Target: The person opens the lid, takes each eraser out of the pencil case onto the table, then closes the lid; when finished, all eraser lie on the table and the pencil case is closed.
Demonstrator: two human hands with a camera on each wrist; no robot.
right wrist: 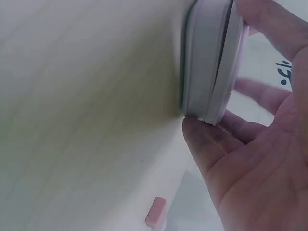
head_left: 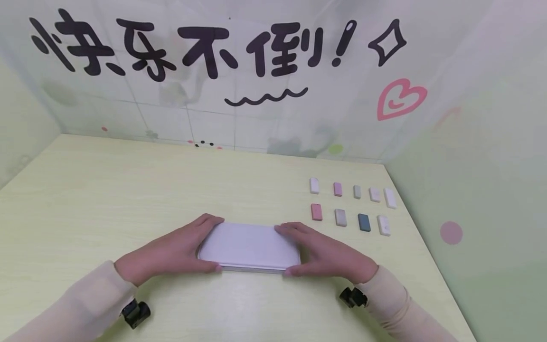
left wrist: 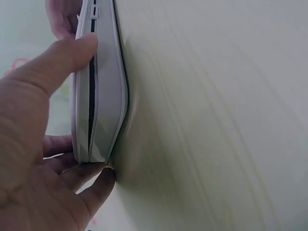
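A flat white case (head_left: 252, 244) with rounded corners lies on the table in the head view, its long side facing me. My left hand (head_left: 181, 249) grips its left end, the thumb on the front edge and the other fingers round the end and far corner. At the opposite end, my right hand (head_left: 325, 251) holds it in the same way. Both wrist views show a dark seam along the side of the case (left wrist: 109, 91). A small latch-like piece (left wrist: 95, 10) sits on that side in the left wrist view. The inside of the case is hidden.
Several small blocks stand in two rows at the table's right, among them a red-pink one (head_left: 316, 212) and a dark blue one (head_left: 364, 222). A printed wall covering (head_left: 256, 123) rises behind the table (head_left: 128, 190), with side walls left and right.
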